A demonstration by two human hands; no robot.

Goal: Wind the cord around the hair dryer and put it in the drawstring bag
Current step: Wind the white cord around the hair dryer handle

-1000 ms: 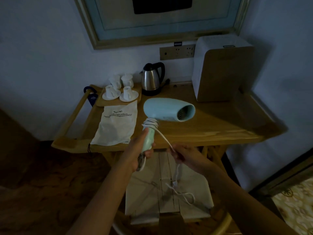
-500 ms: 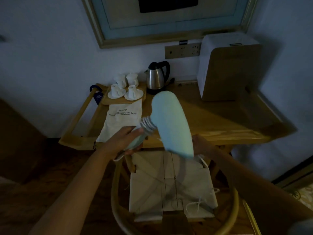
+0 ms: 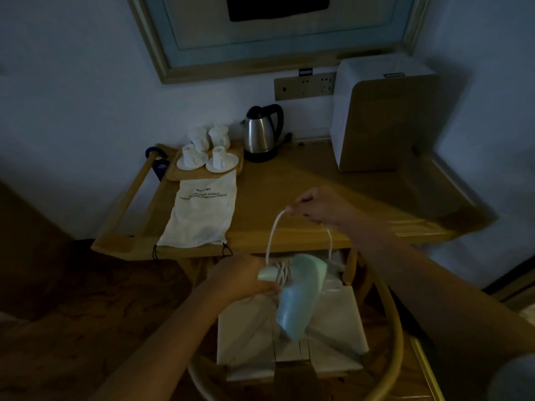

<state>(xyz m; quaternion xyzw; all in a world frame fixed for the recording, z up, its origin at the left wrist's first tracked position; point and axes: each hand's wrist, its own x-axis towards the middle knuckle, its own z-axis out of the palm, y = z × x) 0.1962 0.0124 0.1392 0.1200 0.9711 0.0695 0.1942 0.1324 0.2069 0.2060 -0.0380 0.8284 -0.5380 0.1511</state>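
My left hand (image 3: 240, 277) grips the handle of the pale blue hair dryer (image 3: 299, 296), whose barrel points down toward me over the chair seat. Several turns of the white cord (image 3: 272, 238) wrap the handle next to the barrel. From there the cord rises in a taut loop to my right hand (image 3: 321, 206), which pinches it above the table's front edge; a second strand drops back down behind the dryer. The white drawstring bag (image 3: 202, 211) lies flat on the left part of the wooden table (image 3: 289, 192), its black drawstrings hanging over the front edge.
A steel kettle (image 3: 260, 133) and a tray with white cups (image 3: 208, 153) stand at the back of the table. A tall white box (image 3: 382, 111) stands at the back right. A round-backed chair with a pale seat (image 3: 289, 340) is directly below my hands.
The dryer has dropped lower and closer to me. My right hand has risen from below the table edge to above it, pulling the cord up in a loop.
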